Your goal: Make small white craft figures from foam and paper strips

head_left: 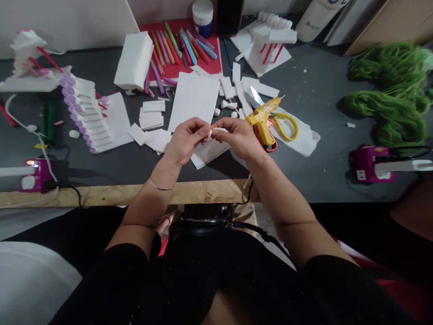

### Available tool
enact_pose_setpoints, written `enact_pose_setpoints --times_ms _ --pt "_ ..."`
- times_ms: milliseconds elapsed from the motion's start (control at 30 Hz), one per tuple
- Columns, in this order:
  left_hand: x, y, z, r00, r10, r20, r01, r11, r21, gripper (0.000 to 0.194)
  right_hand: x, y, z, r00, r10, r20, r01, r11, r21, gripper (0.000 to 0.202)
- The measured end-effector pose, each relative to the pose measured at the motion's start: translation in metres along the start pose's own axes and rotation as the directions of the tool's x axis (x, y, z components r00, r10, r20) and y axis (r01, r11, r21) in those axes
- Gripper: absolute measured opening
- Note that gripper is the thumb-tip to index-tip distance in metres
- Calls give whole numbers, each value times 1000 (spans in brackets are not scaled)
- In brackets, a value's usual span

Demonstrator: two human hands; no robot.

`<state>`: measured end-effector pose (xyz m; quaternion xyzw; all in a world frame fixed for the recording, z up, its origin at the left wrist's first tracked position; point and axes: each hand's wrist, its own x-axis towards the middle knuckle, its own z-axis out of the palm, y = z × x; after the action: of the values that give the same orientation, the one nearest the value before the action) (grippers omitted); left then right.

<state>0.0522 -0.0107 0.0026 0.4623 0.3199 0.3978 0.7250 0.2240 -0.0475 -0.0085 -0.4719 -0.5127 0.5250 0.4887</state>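
My left hand (188, 141) and my right hand (237, 136) meet over the front of the table, fingertips almost touching. Both are closed in a pinch on a small white piece (210, 132), mostly hidden by the fingers; its kind is not clear. Under them lies a white sheet (206, 154), with a larger white board (194, 97) just behind. Right of my right hand are a yellow glue gun (264, 118) and scissors with yellow handles (291, 128). Small white rolled bits (228, 105) lie just beyond my fingers, and cut white rectangles (152, 119) are left of them.
A white-and-lilac model staircase (91, 117) stands left, a white model with red posts (270, 43) at the back. Colored sticks (182, 45) lie on a red sheet beside a white block (134, 58). Green yarn (389, 95) and a purple power adapter (372, 164) are right.
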Motion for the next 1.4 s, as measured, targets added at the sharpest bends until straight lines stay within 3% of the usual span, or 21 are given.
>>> enact_pose_setpoints --times_ms 100,233,367,533,667,767,933,1033,1167,1300,1400 --pt "1 0 0 999 -6 -36 6 1000 -7 41 2 3 2 997 -46 -63 42 997 -57 30" --pt "1 2 -2 992 -116 -43 115 993 -22 33 1 1 3 973 -172 -153 144 973 -180 32" --pt "1 1 -3 990 -134 -33 131 989 -74 18 -2 -1 5 950 -260 -175 213 944 -251 24" --pt "0 0 0 991 -127 -49 122 988 -94 12 -5 -5 8 954 -235 -185 169 934 -315 16" --pt "0 0 -1 987 -124 -104 121 992 -30 18 -4 -3 8 960 -215 -180 155 942 -297 17" --pt "1 1 -2 991 -75 -115 77 997 11 33 0 4 7 957 -203 -207 147 955 -256 24" --pt "3 -10 5 986 114 -123 -108 993 53 52 1 7 10 927 -213 -308 156 967 -200 30" --pt "4 -20 11 969 178 -172 -167 983 76 45 -4 0 15 920 -244 -308 181 959 -219 22" --pt "4 -26 13 953 173 -248 -150 983 109 30 -8 -8 21 922 -245 -299 195 963 -188 18" --pt "2 -27 11 929 215 -301 -162 968 191 21 -5 -7 17 962 -167 -218 149 984 -97 36" --pt "-5 -24 14 885 362 -294 -252 902 351 23 -1 -2 13 987 -76 -144 79 997 15 48"
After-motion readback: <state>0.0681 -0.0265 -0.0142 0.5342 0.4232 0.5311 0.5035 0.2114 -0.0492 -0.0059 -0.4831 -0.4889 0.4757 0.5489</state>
